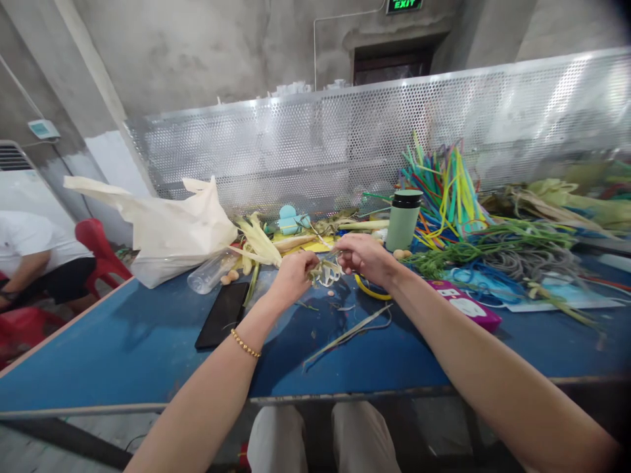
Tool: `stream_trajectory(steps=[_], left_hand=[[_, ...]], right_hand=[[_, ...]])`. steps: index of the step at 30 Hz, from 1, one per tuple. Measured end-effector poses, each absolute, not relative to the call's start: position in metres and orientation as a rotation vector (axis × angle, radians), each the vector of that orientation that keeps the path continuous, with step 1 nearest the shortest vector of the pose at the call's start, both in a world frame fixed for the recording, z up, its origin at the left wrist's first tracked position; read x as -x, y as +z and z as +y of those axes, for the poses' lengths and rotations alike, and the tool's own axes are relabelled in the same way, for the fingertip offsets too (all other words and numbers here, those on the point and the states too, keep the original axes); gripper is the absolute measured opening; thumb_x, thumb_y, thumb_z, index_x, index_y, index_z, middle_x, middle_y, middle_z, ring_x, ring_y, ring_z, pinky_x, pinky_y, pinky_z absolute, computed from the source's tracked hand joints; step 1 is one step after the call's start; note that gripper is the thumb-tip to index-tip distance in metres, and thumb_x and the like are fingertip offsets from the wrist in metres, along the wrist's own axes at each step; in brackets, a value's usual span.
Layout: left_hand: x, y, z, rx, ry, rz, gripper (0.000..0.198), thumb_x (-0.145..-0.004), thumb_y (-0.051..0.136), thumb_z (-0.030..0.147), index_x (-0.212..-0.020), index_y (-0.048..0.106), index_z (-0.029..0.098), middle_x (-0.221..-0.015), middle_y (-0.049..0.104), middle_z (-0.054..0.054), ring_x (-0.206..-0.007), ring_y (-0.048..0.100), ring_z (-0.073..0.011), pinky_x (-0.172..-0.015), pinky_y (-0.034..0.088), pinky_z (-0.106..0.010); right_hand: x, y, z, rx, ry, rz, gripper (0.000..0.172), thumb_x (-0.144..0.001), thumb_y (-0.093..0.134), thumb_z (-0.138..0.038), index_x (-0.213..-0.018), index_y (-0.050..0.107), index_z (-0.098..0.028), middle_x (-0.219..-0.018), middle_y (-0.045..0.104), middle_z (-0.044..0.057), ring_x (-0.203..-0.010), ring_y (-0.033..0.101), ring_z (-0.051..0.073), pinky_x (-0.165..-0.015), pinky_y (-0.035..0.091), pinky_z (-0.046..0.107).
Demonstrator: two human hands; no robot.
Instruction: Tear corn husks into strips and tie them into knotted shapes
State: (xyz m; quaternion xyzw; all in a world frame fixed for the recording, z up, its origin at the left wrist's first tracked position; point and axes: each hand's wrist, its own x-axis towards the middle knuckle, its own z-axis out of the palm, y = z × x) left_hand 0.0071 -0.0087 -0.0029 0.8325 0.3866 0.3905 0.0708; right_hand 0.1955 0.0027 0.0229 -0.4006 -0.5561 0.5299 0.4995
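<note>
In the head view, my left hand [296,272] is closed on one side of a small tangle of pale, greenish plant strips [329,272]. My right hand [365,255] is at the tangle's other side, its fingers bent together in a pinch. Whatever sits between those right fingertips is too small to make out. Below the hands, dry split stalks [348,336] lie on the blue table [162,361]. A yellow ring [371,289] is under my right wrist. Pale corn husks [261,243] lie beyond my left hand.
Left of my hands are a white plastic bag [172,226], a clear bottle [207,272] and a black flat device [221,316]. Rightward stand a green tumbler [404,222], a magenta box [468,306], colourful strips [456,190] and green stems [473,249]. A person [44,256] sits far left.
</note>
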Motion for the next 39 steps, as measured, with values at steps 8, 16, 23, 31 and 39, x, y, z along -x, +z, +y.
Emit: stream_trajectory(steps=[8,16,23,31,39], left_hand=[[-0.006,-0.005,-0.008,-2.503,1.127,1.243,0.015,-0.068,0.051,0.003,-0.068,0.06,0.016,-0.059,0.051,0.003,-0.058,0.04,-0.0118,-0.058,0.029,-0.025],[-0.007,-0.007,-0.005,-2.536,0.993,1.401,0.023,-0.074,0.048,0.004,-0.075,0.066,0.018,-0.07,0.066,-0.003,-0.065,0.054,-0.0162,-0.064,0.04,-0.027],[-0.009,-0.001,-0.011,-2.52,0.896,1.45,0.026,-0.072,0.047,0.001,-0.076,0.067,0.018,-0.073,0.069,-0.005,-0.068,0.058,-0.018,-0.067,0.043,-0.028],[-0.009,0.001,-0.011,-2.504,0.87,1.466,0.026,-0.072,0.047,0.0,-0.076,0.067,0.017,-0.075,0.07,-0.005,-0.071,0.06,-0.0191,-0.068,0.043,-0.029],[-0.008,0.001,-0.011,-2.499,0.819,1.497,0.027,-0.07,0.048,0.0,-0.076,0.066,0.018,-0.075,0.069,-0.006,-0.073,0.061,-0.0202,-0.07,0.043,-0.03]], right_hand=[[-0.185,0.013,-0.005,0.78,1.39,-1.451,0.029,-0.081,0.071,-0.037,-0.073,0.05,-0.019,-0.065,0.06,0.001,-0.053,0.058,0.012,-0.051,0.051,0.026],[-0.181,-0.002,0.005,0.829,1.254,-1.575,0.037,-0.08,0.071,-0.041,-0.071,0.042,-0.022,-0.05,0.044,-0.008,-0.043,0.04,0.008,-0.042,0.035,0.022],[-0.181,-0.006,0.009,0.858,1.231,-1.603,0.033,-0.082,0.068,-0.038,-0.073,0.039,-0.023,-0.049,0.042,-0.008,-0.042,0.04,0.008,-0.042,0.034,0.023],[-0.182,-0.009,0.01,0.847,1.233,-1.601,0.03,-0.082,0.066,-0.033,-0.072,0.039,-0.023,-0.048,0.04,-0.009,-0.041,0.038,0.008,-0.043,0.033,0.023],[-0.181,-0.008,0.011,0.831,1.22,-1.616,0.031,-0.081,0.067,-0.034,-0.073,0.039,-0.023,-0.046,0.04,-0.01,-0.039,0.038,0.008,-0.042,0.033,0.023]])
